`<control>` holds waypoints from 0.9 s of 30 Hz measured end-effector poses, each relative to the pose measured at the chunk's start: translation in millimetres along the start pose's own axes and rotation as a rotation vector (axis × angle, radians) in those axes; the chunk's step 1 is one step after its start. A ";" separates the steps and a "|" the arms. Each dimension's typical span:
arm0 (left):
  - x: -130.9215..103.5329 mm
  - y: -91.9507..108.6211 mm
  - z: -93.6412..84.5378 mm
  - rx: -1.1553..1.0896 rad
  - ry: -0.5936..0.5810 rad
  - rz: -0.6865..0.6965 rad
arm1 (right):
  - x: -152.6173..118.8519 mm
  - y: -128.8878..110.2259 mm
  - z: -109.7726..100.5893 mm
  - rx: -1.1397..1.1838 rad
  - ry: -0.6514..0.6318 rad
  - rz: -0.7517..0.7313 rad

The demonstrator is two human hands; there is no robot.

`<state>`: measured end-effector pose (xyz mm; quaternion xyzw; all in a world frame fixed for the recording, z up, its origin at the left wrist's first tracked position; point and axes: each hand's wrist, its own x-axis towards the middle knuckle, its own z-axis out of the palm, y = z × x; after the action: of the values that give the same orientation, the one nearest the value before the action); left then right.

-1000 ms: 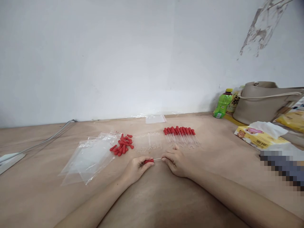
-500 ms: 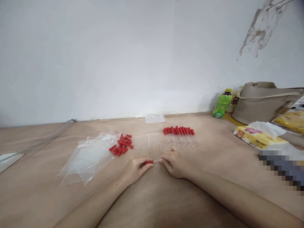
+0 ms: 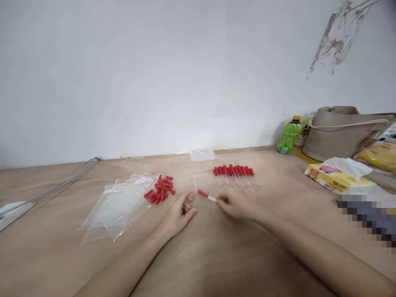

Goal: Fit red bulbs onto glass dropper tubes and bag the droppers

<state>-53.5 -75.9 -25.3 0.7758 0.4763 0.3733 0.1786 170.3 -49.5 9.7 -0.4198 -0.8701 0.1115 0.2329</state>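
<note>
My right hand (image 3: 235,202) pinches the clear tube of a dropper (image 3: 204,194), whose red rubber bulb points to the left. My left hand (image 3: 181,214) is beside it with thumb and fingers apart, nothing between them. Just beyond my hands lies a row of clear glass tubes (image 3: 185,182). To the left of these is a loose pile of red rubber bulbs (image 3: 161,189). On the right, assembled droppers (image 3: 235,175) lie side by side, their red bulbs toward the wall.
Clear zip bags (image 3: 116,210) overlap on the left of the table (image 3: 185,264). A grey cable (image 3: 68,179) runs along the far left. A green bottle (image 3: 289,135), a beige bag (image 3: 334,134) and a tissue pack (image 3: 337,177) stand on the right.
My left hand has let go of the red bulb and opened. My right hand has moved slightly right and away from me, carrying the dropper off between its fingers.
</note>
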 end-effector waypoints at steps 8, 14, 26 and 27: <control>1.4 12.5 -3.9 0.109 -0.126 0.046 | 47.4 40.2 -1.6 -0.163 0.277 0.570; 1.8 13.6 -4.4 0.098 -0.133 0.050 | 52.6 48.3 16.6 -0.231 0.270 0.597; 2.3 11.3 -4.4 0.075 -0.143 0.045 | 54.3 22.5 26.1 -0.291 0.176 0.473; 2.5 10.9 -4.6 0.070 -0.142 0.045 | 57.0 18.5 28.1 -0.301 0.146 0.477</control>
<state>-49.7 -79.3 -14.3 0.8167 0.4575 0.3045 0.1762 138.0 6.7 -4.1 -0.6492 -0.7347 0.0021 0.1970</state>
